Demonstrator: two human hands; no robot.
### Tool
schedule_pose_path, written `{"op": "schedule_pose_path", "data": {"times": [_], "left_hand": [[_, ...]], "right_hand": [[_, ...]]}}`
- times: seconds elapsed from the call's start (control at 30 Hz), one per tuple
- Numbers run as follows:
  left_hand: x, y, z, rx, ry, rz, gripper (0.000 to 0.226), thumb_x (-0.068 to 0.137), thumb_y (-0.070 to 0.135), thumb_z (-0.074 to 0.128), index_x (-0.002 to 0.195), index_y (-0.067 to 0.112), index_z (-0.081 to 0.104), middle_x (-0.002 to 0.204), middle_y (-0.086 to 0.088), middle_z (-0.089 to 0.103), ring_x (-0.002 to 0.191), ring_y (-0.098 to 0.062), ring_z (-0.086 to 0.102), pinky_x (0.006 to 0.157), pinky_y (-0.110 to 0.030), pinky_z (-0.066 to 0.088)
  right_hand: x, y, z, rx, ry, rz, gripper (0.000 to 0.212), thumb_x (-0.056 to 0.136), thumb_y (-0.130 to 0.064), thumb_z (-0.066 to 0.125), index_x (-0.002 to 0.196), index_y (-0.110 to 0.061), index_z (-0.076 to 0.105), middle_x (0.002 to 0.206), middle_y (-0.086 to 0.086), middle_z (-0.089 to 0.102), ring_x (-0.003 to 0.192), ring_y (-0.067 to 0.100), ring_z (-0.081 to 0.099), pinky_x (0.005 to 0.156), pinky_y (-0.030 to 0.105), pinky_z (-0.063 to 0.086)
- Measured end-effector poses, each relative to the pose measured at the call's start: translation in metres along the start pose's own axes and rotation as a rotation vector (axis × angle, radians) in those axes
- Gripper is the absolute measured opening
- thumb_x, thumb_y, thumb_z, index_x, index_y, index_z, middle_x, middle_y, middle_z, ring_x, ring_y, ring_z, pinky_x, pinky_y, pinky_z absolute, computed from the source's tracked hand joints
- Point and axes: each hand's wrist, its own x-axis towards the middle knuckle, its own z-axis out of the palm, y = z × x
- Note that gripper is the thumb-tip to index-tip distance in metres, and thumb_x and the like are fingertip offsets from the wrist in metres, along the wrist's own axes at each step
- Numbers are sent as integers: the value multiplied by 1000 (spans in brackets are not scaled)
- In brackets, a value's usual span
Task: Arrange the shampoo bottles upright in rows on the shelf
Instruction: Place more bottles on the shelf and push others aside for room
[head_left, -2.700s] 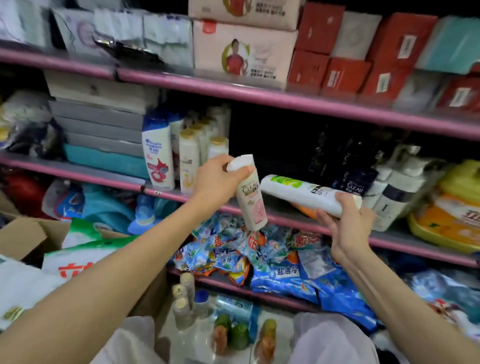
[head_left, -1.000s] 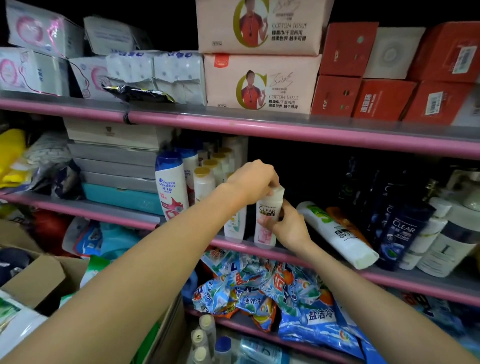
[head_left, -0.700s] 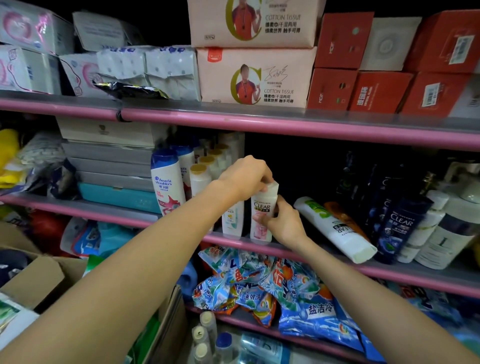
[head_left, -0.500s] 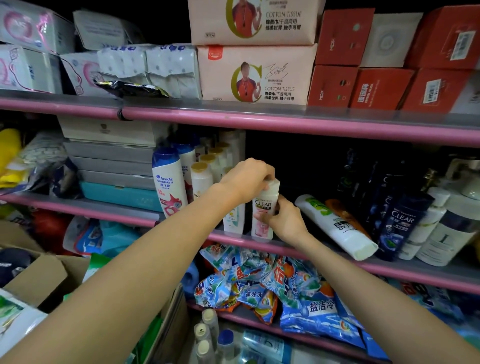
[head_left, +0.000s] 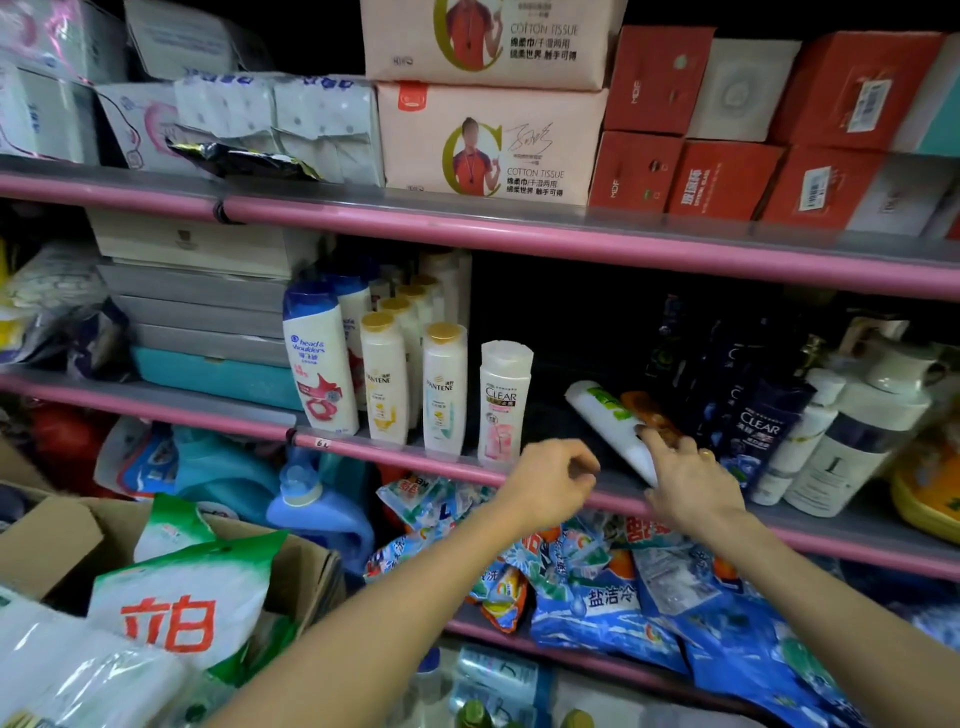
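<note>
**Reaching for the fallen bottle beside a finished front row**

On the middle shelf (head_left: 857, 527), four bottles stand upright along the near edge: a Head & Shoulders bottle (head_left: 319, 361), two Pantene bottles (head_left: 385, 382) (head_left: 444, 387) and, rightmost, a pink Clear bottle (head_left: 504, 400). To their right, across a dark gap, a white bottle with green lettering (head_left: 605, 423) lies on its side, cap toward the near right, an orange bottle (head_left: 649, 413) lying just behind it. Dark Clear bottles (head_left: 761, 426) stand farther right. The right hand (head_left: 685, 475) reaches over the shelf lip, fingers straight and slightly spread, fingertips touching or nearly touching the fallen pair; which one cannot be told. The left hand (head_left: 553, 480) hovers near the lip, fingers loosely curled, holding nothing. The step is judged to be lifting the white bottle. Done well, it is gripped round the mid-body, turned base-down, and set just right of the pink Clear bottle, the free hand steadying the row against toppling.
</note>
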Motion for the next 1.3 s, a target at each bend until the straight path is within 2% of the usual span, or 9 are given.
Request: {"op": "schedule_pose_path", "data": {"times": [0.17,0.3,0.4,0.5,0.63,0.8,1.1,1.2,1.3], "left_hand": [[-8,-7,33,38,-20,-85,46,90,17,58,134,13,47,126,-9,57,109,-26,58,93,-34,48],[-7,0,38,16,19,-8,75,88,22,62,150,19,19,152,-4,29,137,-22,32,111,-34,31],[-2,12,36,-36,57,62,82,87,22,65,151,24,14,154,1,24,139,-19,29,111,-32,30],[4,28,29,-137,141,104,84,84,20,67,150,27,16,149,3,33,133,-14,37,108,-28,34],[21,48,11,-203,216,113,69,83,16,68,143,19,33,138,-5,47,122,-21,49,101,-38,44],[46,54,-11,-154,201,29,64,78,19,74,131,11,40,130,-10,54,118,-26,53,96,-41,46],[74,44,-17,-68,166,-88,54,85,18,65,130,8,37,120,-16,60,109,-33,59,91,-42,49],[71,46,-17,3,185,-132,51,84,20,68,125,6,41,121,-16,58,111,-33,57,90,-42,49],[56,45,-28,213,327,14,36,90,19,58,123,8,48,121,-14,57,110,-32,57,88,-44,49]], "right_hand": [[-3,0,-11,316,-19,48,62,84,-25,57,139,-26,29,122,18,56,106,38,57,81,41,49],[-6,2,-38,925,-60,102,58,85,-16,64,138,-25,43,122,10,58,101,30,59,80,38,53],[-10,1,-69,1565,-324,365,34,89,-13,59,123,-11,54,110,14,57,93,33,62,57,41,60],[-8,10,-99,1876,-545,484,31,89,-17,53,111,5,54,106,29,60,75,40,68,49,37,59],[0,13,-111,1945,-536,452,35,90,-25,55,115,0,56,113,30,56,64,39,69,49,30,59],[14,6,-107,2054,-559,312,53,82,-43,67,124,-14,53,118,30,58,93,45,66,69,41,60],[29,-12,-111,1652,-305,235,32,80,-34,72,97,-12,56,74,22,72,64,28,73,49,28,56],[39,-12,-109,1441,-216,270,47,72,-55,71,87,-13,58,58,4,64,41,15,56,39,20,42],[51,-9,-100,1397,-162,279,56,67,-70,64,82,-17,53,61,-1,42,48,11,37,43,22,30]]}}
